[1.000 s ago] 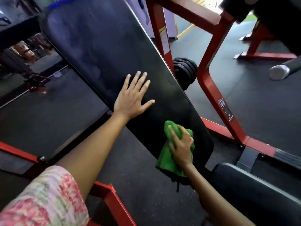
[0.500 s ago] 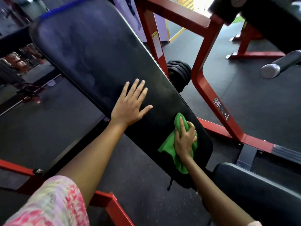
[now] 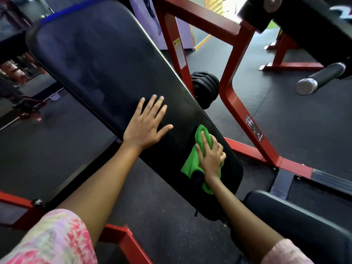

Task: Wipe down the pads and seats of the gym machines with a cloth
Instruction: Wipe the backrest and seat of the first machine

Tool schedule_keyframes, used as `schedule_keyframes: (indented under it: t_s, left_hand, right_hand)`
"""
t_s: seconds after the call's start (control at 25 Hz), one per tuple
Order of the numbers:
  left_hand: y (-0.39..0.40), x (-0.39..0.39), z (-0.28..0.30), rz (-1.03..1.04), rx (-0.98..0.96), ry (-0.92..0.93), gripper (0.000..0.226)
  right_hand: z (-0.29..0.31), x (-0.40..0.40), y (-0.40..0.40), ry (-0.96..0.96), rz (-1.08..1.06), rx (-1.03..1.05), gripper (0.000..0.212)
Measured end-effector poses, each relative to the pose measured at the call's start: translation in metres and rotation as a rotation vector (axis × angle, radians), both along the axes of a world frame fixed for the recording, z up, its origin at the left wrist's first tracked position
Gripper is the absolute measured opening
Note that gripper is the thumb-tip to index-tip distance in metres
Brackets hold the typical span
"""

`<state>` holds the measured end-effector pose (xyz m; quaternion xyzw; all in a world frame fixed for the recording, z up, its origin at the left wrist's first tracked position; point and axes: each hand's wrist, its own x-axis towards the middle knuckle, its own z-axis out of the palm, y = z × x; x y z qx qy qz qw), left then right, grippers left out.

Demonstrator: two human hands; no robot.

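Observation:
A long black back pad (image 3: 106, 65) slopes from the upper left down to the lower middle of the head view. My left hand (image 3: 146, 124) lies flat on it with the fingers spread, holding nothing. Lower on the pad, my right hand (image 3: 210, 155) presses a bunched green cloth (image 3: 192, 164) against the surface near the pad's lower right edge. Part of the cloth is hidden under my hand. A black seat pad (image 3: 304, 221) sits at the lower right, just below the back pad's end.
A red steel frame (image 3: 234, 103) runs behind and to the right of the pad, with stacked black weight plates (image 3: 205, 86) beside it. A grey-capped roller handle (image 3: 314, 80) juts in at the right. More red bars (image 3: 122, 239) cross the dark rubber floor (image 3: 285, 121) near my left arm.
My right hand has slid the green cloth up and to the right along the lower pad. My left hand stays flat on the pad in about the same spot.

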<state>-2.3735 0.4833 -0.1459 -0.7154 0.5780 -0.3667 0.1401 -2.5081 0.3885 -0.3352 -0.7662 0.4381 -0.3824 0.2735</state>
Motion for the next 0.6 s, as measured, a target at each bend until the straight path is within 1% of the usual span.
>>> schedule_keyframes:
  t_s: [0.08, 0.12, 0.16, 0.2, 0.24, 0.28, 0.32, 0.36, 0.44, 0.48, 0.52, 0.56, 0.6]
  left_hand:
    - [-0.002, -0.002, 0.0, 0.011, -0.005, 0.034, 0.068]
    - [-0.001, -0.003, 0.001, 0.014, -0.006, 0.053, 0.067]
    - [0.0, -0.003, 0.003, 0.023, -0.007, 0.073, 0.066]
    - [0.002, -0.005, 0.003, 0.034, -0.013, 0.098, 0.066]
    - [0.002, -0.008, 0.001, 0.038, -0.029, 0.134, 0.066]
    - [0.0, -0.014, -0.004, 0.03, -0.052, 0.175, 0.065]
    - [-0.005, -0.024, -0.012, 0.013, -0.06, 0.212, 0.065]
    - [-0.011, -0.034, -0.025, -0.008, -0.039, 0.232, 0.065]
    - [-0.027, -0.052, -0.054, -0.051, 0.058, 0.244, 0.065]
    - [-0.035, -0.056, -0.065, -0.059, 0.094, 0.248, 0.067]
    - [-0.041, -0.058, -0.074, -0.049, 0.117, 0.245, 0.069]
    - [-0.044, -0.057, -0.081, -0.016, 0.137, 0.236, 0.073]
    - [-0.046, -0.055, -0.086, 0.029, 0.153, 0.219, 0.077]
  right_hand:
    - [0.031, 0.015, 0.004, -0.004, -0.058, 0.252, 0.048]
    - [0.043, 0.016, 0.016, -0.01, -0.041, 0.302, 0.049]
    - [0.048, 0.014, 0.031, -0.039, 0.001, 0.268, 0.051]
    - [0.045, 0.006, 0.047, -0.054, 0.078, 0.143, 0.052]
    - [0.03, -0.003, 0.06, -0.015, 0.18, -0.016, 0.052]
    - [0.013, -0.015, 0.061, 0.041, 0.245, -0.129, 0.051]
    - [0.0, -0.021, 0.048, 0.059, 0.252, -0.137, 0.05]
    - [-0.007, -0.021, 0.03, 0.039, 0.197, -0.008, 0.051]
    - [0.0, -0.006, -0.005, -0.009, -0.045, 0.401, 0.049]
    - [0.009, 0.004, -0.018, -0.012, -0.126, 0.522, 0.048]
    - [0.018, 0.01, -0.024, -0.002, -0.138, 0.51, 0.047]
    - [0.021, 0.011, -0.024, -0.019, -0.119, 0.396, 0.047]
    - [0.014, 0.007, -0.023, -0.048, -0.049, 0.222, 0.049]
